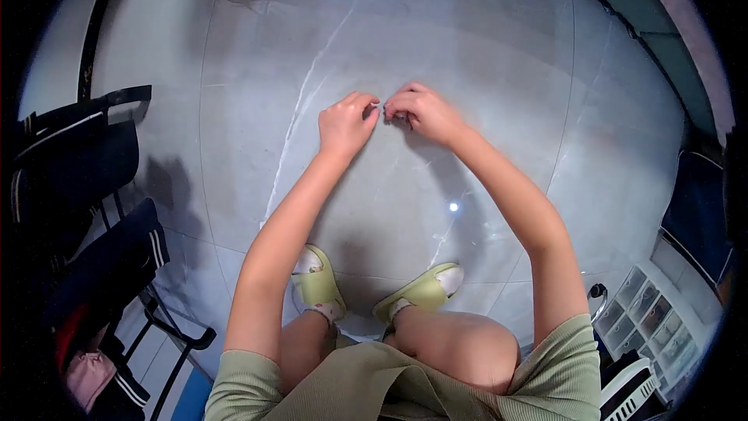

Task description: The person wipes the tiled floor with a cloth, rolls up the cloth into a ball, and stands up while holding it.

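Note:
Both my arms reach forward over the grey tiled floor (374,210), and the hands nearly meet above it. My left hand (345,123) is closed in a pinch, thumb and index fingertips close together. Just to its right, my right hand (427,114) has its fingers curled in towards the thumb. A tiny pale bit shows between the two sets of fingertips, too small to name. Something small and dark is partly visible under the right fingers; its kind cannot be made out.
My feet, in green slippers (321,284), stand on the floor below my hands. Dark folding chairs (117,265) with a pink cloth bag (89,378) are at left. A white organizer with clear drawers (650,316) stands at right, near a dark blue fabric item (693,206).

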A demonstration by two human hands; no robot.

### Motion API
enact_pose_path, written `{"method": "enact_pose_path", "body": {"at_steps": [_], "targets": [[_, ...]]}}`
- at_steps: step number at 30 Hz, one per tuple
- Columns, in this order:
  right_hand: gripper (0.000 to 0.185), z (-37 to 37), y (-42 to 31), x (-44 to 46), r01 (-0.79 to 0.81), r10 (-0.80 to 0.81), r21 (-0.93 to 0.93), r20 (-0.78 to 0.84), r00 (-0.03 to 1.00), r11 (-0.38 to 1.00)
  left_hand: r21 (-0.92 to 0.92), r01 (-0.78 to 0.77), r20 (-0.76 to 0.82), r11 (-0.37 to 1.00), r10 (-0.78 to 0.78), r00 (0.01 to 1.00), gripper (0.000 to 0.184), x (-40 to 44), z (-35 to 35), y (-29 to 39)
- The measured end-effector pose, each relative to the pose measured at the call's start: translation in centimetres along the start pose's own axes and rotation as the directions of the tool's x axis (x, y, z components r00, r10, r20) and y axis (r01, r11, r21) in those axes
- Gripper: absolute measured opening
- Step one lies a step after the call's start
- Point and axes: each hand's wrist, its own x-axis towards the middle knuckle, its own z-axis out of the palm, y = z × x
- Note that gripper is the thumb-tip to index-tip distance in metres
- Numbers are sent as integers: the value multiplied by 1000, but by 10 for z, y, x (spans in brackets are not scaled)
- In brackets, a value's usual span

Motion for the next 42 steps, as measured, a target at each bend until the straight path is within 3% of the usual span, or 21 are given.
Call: {"method": "enact_pose_path", "body": {"at_steps": [3, 6, 9, 15, 18, 21, 22, 24, 27, 28, 32, 35, 36, 39, 40, 42], "targets": [[37, 2, -18, -22, -13, 4, -107, -84, 996, 994, 22, 20, 13, 1000, -20, 1000, 8, -1, -2, 4], [32, 1, -26, -34, 39, -65, -215, -116, 991, 976, 37, 28, 35, 999, -30, 999, 8, -4, -6, 0], [26, 10, -29, -43, 3, -37, -218, -155, 987, 976, 61, 26, 65, 998, -30, 997, 9, -9, -10, -6], [14, 54, -28, -36, -46, -57, -421, -227, 972, 906, 54, 136, 69, 989, -140, 988, 10, -29, -9, -8], [17, 64, -33, -27, -76, -13, -359, -237, 971, 930, 29, 211, 71, 977, -213, 975, 10, -43, -11, -5], [17, 69, -41, -18, -326, 345, 114, -349, 871, 938, 1, 254, 44, 967, -254, 966, 11, -54, -16, -7], [17, 68, -44, -16, -355, 517, 449, -315, 796, 820, -13, 266, 28, 964, -265, 964, 11, -57, -19, -8], [19, 64, -45, -15, -268, 763, 914, -65, 643, 304, -29, 295, 18, 955, -295, 955, 13, -62, -24, -9], [22, 66, -33, -26, -33, 816, 997, 77, 573, -71, -92, 326, 58, 941, -322, 945, 16, -63, -27, -8], [23, 62, -32, -30, 10, 811, 968, 205, 548, -251, -151, 328, 79, 932, -320, 944, 17, -62, -25, -9], [23, 57, -22, -50, 134, 564, 720, 398, 724, -681, -451, 431, 296, 781, -325, 898, 22, -61, -7, -3], [25, 57, -27, -57, 130, 426, 581, 409, 807, -804, -673, 597, 472, 438, -367, 801, 28, -60, -4, 21], [28, 55, -30, -60, 105, 421, 615, 397, 815, -782, -673, 638, 551, 375, -320, 770, 43, -57, -5, 26], [31, 51, -40, -60, 186, 553, 710, 329, 765, -679, -739, 398, 365, 544, -173, 915, 58, -59, 6, 37], [33, 51, -37, -63, 177, 519, 707, 302, 799, -684, -597, 283, 306, 751, -113, 945, 71, -56, -4, 50], [33, 46, -41, -66, 173, 596, 810, 250, 763, -560, -466, 211, 259, 859, -95, 961, 74, -51, -11, 66]]}}
